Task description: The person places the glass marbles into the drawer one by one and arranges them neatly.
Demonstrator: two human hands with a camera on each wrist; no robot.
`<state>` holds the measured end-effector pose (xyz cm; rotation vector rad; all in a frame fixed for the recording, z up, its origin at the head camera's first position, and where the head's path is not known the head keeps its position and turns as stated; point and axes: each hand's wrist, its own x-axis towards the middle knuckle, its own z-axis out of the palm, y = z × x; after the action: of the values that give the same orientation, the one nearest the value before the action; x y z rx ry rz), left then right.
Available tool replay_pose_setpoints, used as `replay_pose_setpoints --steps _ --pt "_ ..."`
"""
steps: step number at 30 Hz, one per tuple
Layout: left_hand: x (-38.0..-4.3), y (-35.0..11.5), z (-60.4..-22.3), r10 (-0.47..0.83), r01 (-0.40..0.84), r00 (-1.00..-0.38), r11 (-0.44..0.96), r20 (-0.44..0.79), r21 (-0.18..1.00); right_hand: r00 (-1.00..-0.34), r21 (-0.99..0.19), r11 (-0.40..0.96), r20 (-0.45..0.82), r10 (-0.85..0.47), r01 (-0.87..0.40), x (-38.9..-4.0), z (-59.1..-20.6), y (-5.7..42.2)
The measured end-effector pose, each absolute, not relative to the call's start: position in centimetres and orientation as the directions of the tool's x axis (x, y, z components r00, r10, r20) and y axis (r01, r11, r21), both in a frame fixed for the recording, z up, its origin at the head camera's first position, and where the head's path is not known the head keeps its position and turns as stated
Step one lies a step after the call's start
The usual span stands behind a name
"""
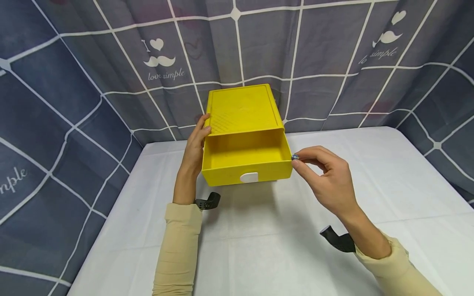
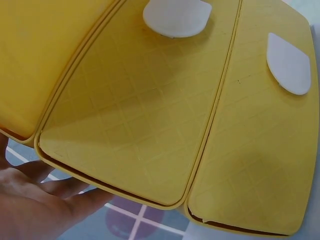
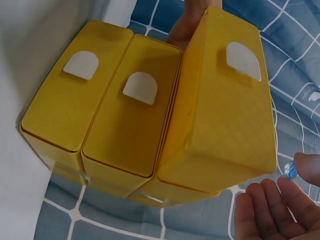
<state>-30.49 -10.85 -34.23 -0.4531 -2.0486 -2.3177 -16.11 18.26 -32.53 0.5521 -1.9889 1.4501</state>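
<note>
A yellow drawer cabinet (image 1: 242,109) with three stacked drawers stands at the back of the table. Its top drawer (image 1: 246,150) is pulled out and shows a bare bottom. My left hand (image 1: 194,148) rests against the cabinet's left side, fingers extended along it, as the left wrist view also shows (image 2: 35,200). Between thumb and index finger, my right hand (image 1: 329,181) pinches a small blue and clear marble (image 3: 290,170), right by the top drawer's right front corner. In the right wrist view, the two lower drawers (image 3: 132,125) are closed.
White half-round handles (image 1: 249,177) stick out from the drawer fronts. A white cloth (image 1: 244,255) covers the table. Grey-blue checked curtains (image 1: 207,49) hang behind the cabinet and at both sides. Each wrist wears a black strap mount (image 1: 338,240).
</note>
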Motion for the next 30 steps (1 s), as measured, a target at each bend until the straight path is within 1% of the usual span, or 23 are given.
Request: replay_pose_setpoints --steps 15,24,30 --pt "-30.4 -10.8 -34.3 0.18 0.21 -0.955 -0.146 0.235 0.967 -0.75 -0.685 0.423 0.661 0.019 -0.593 -16.7 -32.5 17.3" --pt "-30.5 -10.7 -34.3 0.182 0.214 -0.953 -0.168 0.244 0.962 -0.766 -0.688 0.455 0.642 0.019 -0.565 -17.2 -32.4 17.2" --pt "-30.6 -10.8 -34.4 0.177 0.209 -0.955 -0.163 0.237 0.964 -0.762 -0.682 0.448 0.647 0.001 -0.578 -17.5 -32.3 17.0"
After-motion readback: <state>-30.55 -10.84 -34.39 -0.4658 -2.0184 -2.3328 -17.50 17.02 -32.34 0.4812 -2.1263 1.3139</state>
